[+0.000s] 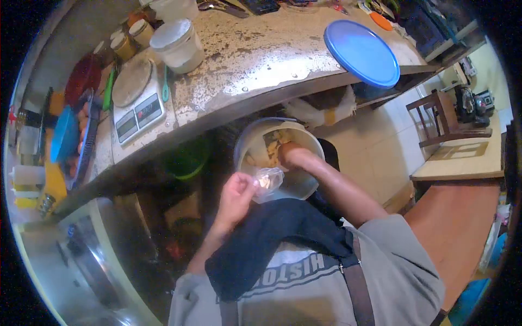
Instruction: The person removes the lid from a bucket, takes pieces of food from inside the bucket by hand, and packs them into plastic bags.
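Observation:
My left hand (237, 191) pinches the edge of a small clear plastic bag (268, 179) over the near left rim of a large whitish bucket (305, 191). Some pale pieces show through the bag's film. Down inside the bucket, my right hand (294, 156) is among yellow-brown food pieces (274, 142) that look like chips. Its fingers are mostly hidden, so their grip cannot be made out. The bucket stands below the counter edge, close in front of my body.
Above the bucket runs a worn counter (244, 49). On it are a kitchen scale (138, 117), a white lidded tub (176, 46), a green-handled tool (107, 89) and a large blue lid (361, 53) overhanging the edge. A wooden chair (446, 119) stands to the right.

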A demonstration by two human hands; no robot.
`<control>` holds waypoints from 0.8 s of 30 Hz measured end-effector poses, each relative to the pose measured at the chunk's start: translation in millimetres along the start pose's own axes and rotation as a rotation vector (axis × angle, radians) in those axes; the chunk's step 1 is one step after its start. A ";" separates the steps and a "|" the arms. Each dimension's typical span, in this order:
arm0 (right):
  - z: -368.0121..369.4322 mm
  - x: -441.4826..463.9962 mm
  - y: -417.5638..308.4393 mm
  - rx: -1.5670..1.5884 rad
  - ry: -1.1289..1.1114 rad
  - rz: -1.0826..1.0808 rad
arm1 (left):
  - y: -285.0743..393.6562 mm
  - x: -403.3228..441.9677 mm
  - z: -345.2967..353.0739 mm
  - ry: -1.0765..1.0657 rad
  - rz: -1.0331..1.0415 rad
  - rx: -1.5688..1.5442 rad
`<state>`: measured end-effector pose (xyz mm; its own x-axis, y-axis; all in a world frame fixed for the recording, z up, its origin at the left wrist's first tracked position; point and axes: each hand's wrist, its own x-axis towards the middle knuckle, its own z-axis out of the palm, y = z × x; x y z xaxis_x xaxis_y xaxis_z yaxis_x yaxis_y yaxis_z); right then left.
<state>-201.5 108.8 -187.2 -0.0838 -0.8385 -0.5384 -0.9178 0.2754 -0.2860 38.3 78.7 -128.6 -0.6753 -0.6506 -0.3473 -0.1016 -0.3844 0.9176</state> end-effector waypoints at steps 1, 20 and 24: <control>-13.0 -13.2 4.7 0.133 0.026 0.020 | 1.5 1.7 2.8 0.006 0.008 -0.025; -95.9 -119.6 -55.7 0.555 0.528 -0.264 | -12.9 27.4 26.7 -0.055 0.008 -0.326; -91.0 -116.7 -58.1 0.711 0.429 -0.356 | -13.7 27.8 31.6 -0.087 -0.015 -0.427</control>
<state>-173.7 147.9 -35.7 -0.1090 -0.9938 -0.0235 -0.4723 0.0726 -0.8784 -2.1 86.6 -144.7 -0.7366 -0.5928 -0.3256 0.1873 -0.6414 0.7440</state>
